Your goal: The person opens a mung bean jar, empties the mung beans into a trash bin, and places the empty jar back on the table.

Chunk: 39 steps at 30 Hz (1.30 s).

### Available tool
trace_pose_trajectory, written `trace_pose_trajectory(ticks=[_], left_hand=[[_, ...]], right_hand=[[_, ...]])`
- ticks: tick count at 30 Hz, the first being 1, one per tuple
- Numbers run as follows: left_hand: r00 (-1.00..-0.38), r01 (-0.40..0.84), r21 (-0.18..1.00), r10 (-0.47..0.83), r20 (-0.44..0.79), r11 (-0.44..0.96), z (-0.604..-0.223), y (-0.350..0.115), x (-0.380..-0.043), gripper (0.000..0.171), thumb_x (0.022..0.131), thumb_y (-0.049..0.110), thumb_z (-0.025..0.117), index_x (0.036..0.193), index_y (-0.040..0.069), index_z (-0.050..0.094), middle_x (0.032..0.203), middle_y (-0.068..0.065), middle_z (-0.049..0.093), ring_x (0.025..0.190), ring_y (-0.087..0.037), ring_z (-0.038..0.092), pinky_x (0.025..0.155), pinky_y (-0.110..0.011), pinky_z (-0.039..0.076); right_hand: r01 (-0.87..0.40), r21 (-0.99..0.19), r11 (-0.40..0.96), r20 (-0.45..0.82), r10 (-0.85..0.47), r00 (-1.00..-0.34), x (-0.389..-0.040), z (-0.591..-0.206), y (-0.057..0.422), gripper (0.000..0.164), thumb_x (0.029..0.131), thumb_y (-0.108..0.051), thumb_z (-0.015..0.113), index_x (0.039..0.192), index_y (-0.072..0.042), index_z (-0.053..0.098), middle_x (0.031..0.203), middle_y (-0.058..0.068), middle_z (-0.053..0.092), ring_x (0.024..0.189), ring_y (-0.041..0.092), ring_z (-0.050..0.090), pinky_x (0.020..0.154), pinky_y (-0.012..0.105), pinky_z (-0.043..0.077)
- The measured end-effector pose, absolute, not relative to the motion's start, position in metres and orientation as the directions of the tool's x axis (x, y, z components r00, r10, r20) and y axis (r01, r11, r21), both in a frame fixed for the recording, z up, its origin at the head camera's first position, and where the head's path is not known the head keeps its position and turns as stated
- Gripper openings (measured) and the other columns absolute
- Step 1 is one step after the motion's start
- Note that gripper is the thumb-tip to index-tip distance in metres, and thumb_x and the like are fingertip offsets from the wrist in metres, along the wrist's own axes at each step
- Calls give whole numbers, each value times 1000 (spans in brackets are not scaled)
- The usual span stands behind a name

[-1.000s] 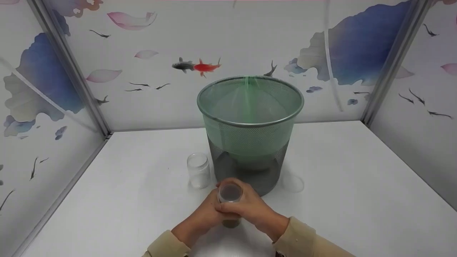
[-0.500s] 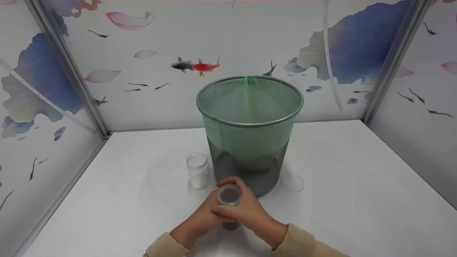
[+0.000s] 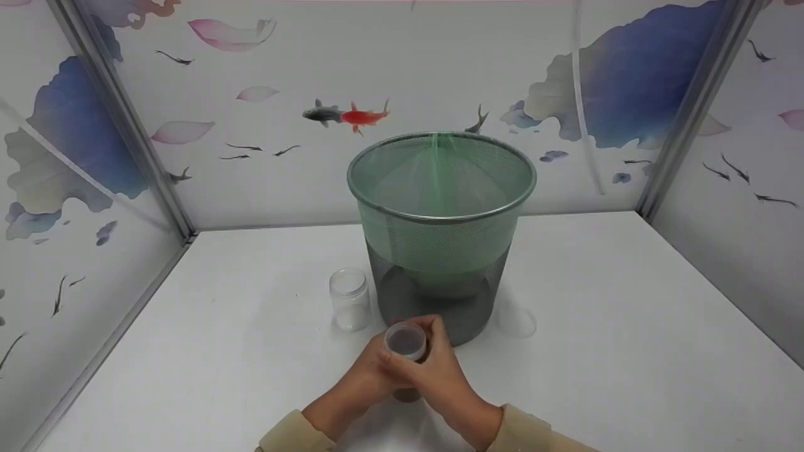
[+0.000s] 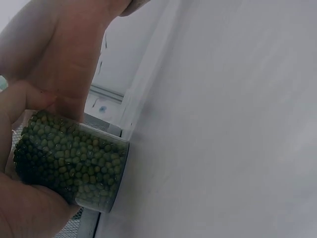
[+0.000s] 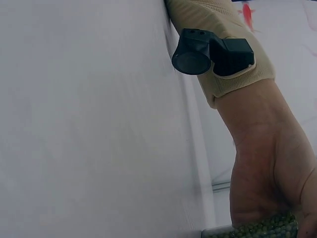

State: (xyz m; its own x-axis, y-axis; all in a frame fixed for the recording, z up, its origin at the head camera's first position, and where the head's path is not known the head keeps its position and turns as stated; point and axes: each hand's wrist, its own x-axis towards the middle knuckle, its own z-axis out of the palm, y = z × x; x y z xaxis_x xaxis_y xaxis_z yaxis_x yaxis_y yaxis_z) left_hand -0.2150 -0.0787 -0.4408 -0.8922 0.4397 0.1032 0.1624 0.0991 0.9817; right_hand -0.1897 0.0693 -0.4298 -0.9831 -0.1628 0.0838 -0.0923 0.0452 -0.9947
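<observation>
In the head view, both hands hold a clear jar of green mung beans [image 4: 74,158] upright near the table's front. My left hand [image 3: 367,373] grips the jar's body from the left. Around the jar's top my right hand [image 3: 443,370] curls, thumb in front and fingers behind, at the clear lid [image 3: 405,339]. The beans show through the wall in both wrist views. Whether the jar's base touches the table, I cannot tell. An open clear jar [image 3: 349,301] stands just left of the hands, apparently without contents. A clear round lid [image 3: 517,322] lies to the right.
Behind the hands a mesh wastebasket [image 3: 440,251] with a green bag liner rises from the white table [image 3: 251,351]. Printed panels [image 3: 402,63] with metal corner posts enclose the back and sides.
My right thumb and fingers have shifted round the jar's top, leftward first, then back to the right. My left hand and the jar stay nearly in place.
</observation>
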Motion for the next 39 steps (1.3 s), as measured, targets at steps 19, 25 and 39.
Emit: trace_pose_trajectory(ticks=[19, 25, 39], left_hand=[[-904, 119, 979, 425, 37, 168, -441, -80, -216, 66, 81, 7, 86, 141, 1, 58, 126, -5, 67, 110, -17, 61, 98, -33, 51], [-899, 132, 981, 435, 57, 144, -441, -79, -216, 62, 80, 8, 86, 137, 2, 61, 123, -4, 68, 107, -17, 62, 96, -33, 51], [-909, 170, 960, 413, 65, 222, -440, -80, -215, 65, 80, 13, 87, 139, 4, 61, 123, -3, 67, 106, -16, 60, 96, -35, 50]], right_hand=[[-42, -999, -9, 43, -264, -964, -194, -429, 73, 59, 93, -26, 71, 147, -10, 56, 147, 9, 57, 131, 24, 53, 111, 47, 41], [-13, -998, -57, 29, -301, -953, -195, -428, 74, 63, 91, -22, 64, 151, -10, 54, 152, 9, 53, 133, 22, 50, 112, 48, 40], [-47, -997, -54, 60, -267, -962, -191, -429, 72, 73, 94, -36, 78, 147, -8, 35, 155, 9, 51, 142, 27, 48, 119, 50, 33]])
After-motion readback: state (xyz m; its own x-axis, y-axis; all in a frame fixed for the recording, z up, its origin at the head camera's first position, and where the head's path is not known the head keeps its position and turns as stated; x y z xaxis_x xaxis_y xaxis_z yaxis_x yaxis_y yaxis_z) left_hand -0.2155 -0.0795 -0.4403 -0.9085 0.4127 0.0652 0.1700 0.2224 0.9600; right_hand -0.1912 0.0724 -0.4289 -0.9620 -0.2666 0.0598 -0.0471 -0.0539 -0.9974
